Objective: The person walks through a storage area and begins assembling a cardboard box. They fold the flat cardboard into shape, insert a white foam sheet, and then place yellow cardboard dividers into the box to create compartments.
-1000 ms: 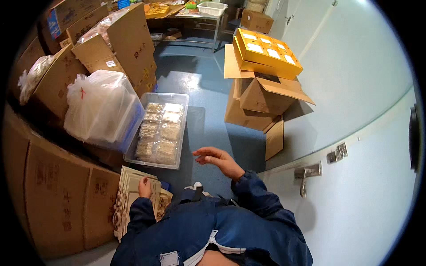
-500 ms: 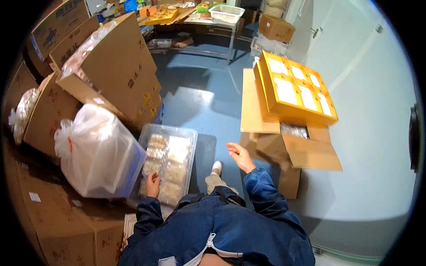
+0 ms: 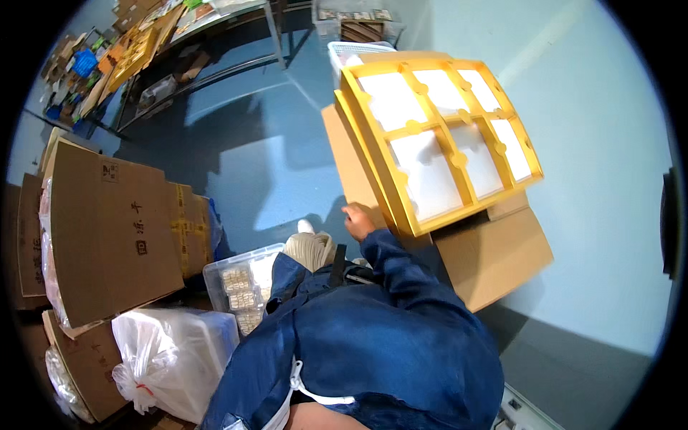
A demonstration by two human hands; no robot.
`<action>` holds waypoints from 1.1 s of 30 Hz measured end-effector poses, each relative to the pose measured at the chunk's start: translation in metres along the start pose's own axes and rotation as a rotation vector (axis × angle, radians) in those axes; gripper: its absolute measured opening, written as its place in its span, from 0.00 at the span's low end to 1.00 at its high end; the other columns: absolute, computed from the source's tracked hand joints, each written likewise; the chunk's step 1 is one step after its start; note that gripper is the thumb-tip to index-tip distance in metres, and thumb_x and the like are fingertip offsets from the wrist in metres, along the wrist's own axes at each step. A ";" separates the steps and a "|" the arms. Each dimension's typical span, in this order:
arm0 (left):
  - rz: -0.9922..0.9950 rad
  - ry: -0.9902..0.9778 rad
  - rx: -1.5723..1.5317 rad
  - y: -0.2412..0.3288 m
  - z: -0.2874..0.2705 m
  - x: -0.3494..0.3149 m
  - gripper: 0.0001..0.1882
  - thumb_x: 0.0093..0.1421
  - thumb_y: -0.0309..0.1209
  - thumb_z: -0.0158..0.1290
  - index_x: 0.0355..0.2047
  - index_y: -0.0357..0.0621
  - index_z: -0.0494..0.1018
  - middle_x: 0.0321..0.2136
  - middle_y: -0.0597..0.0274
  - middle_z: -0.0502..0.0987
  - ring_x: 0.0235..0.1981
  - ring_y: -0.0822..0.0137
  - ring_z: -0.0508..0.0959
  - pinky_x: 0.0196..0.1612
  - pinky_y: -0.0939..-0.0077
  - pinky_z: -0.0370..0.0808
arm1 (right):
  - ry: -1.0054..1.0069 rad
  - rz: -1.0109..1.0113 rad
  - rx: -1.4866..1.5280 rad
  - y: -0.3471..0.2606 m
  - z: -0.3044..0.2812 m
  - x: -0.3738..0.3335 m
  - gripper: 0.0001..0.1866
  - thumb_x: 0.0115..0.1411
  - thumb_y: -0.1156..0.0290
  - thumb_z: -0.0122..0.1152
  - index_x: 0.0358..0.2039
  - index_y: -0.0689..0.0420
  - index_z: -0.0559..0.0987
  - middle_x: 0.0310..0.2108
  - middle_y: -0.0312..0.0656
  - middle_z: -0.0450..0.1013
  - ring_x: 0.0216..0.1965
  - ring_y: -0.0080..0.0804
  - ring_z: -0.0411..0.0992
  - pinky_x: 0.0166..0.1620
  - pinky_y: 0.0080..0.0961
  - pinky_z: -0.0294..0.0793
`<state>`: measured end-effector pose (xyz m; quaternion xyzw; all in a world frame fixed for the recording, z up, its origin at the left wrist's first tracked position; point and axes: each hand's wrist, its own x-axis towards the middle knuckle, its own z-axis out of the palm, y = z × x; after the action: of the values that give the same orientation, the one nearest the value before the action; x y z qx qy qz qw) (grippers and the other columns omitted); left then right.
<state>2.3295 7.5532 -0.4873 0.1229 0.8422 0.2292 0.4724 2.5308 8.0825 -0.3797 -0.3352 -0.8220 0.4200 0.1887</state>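
Note:
My right hand hangs at the lower left corner of the cardboard box's flap, its fingers curled with nothing visible in them. I cannot tell whether it touches the flap. On the open cardboard box rests a stack of yellow trays, tilted. The top one has several square compartments with white bottoms. My left hand is out of view. To my left on the floor stands a clear plastic bin, holding packs of pale pieces, partly hidden by my body.
Large brown cartons stand at the left, with a tied white plastic bag before them. A metal table is at the back left. Beyond the trays are a white basket and a clear crate. A pale wall bounds the right.
My view has turned right and come closer to the yellow trays. My left hand has gone out of view. My right hand's fingers have curled in, near the box flap.

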 end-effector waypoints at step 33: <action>0.564 -0.017 -1.265 0.799 -0.654 0.514 0.22 0.61 0.42 0.49 0.50 0.42 0.62 0.45 0.51 0.68 0.48 0.56 0.71 0.51 0.61 0.72 | -0.127 -0.110 0.315 -0.228 0.200 0.881 0.21 0.61 0.65 0.53 0.51 0.63 0.69 0.48 0.49 0.70 0.49 0.37 0.70 0.52 0.29 0.67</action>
<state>1.4955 8.2852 -0.1725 0.0399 0.4789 0.7891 0.3825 1.7027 8.4979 -0.2837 -0.2287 -0.7734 0.5529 0.2093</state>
